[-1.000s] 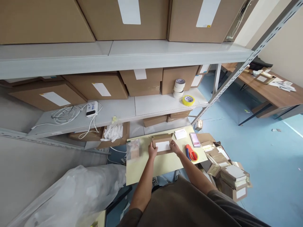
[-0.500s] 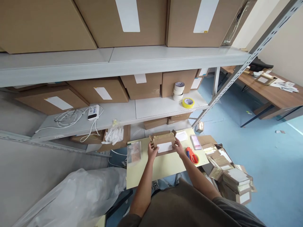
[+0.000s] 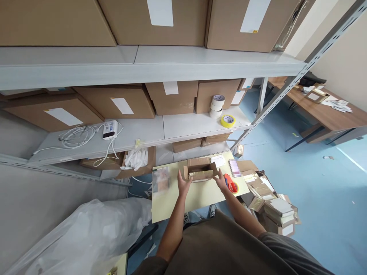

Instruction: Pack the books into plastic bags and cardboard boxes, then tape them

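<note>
Here, open box [image 3: 201, 175] between hands [image 3: 184, 186]

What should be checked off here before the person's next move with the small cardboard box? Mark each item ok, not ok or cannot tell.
1. Box open at the top: ok, flaps stand apart.
2. Left hand and right hand at opposite ends of it: ok.
3. Firm grip on the box: cannot tell, contact is too small to judge.
4. Inside of the box empty: cannot tell, it is shadowed.
5. Red tape dispenser near the right hand: ok, on the table.
6. Plastic bag apart from the box: ok, to its left.
</note>
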The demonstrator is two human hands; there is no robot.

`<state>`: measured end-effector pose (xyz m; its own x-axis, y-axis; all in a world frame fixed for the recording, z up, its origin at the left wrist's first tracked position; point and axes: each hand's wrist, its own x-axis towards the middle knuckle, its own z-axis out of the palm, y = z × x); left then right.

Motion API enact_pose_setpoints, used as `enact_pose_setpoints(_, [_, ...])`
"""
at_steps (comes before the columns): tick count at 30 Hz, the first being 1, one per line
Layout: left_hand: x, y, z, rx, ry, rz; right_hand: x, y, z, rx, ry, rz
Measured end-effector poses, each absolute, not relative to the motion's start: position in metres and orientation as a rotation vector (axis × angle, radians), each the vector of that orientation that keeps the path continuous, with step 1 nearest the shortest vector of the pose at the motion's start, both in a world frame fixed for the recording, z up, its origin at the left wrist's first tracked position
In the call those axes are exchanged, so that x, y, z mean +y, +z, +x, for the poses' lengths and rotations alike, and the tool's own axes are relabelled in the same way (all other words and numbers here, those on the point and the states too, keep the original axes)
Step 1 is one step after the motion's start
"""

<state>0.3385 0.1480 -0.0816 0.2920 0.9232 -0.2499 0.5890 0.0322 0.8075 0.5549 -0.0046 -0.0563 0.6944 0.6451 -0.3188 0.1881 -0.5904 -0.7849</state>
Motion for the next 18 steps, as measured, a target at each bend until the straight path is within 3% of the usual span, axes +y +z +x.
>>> enact_pose_setpoints(5, [0.162,-0.057,0.351,1.244,0.514,1.978,0.015,-0.036,0.565,-0.854,0.551,-2.209])
enact_pose_setpoints(10, [0.171,-0.058,0.369,1.136,0.141,2.091,0.039,-0.048,0.571,-0.922,0.676,-2.097])
enact_pose_setpoints(18, [0.167,-0.08,0.344,0.967,0.157,1.877,0.02,-0.075,0.588,-0.688,0.926,-2.041])
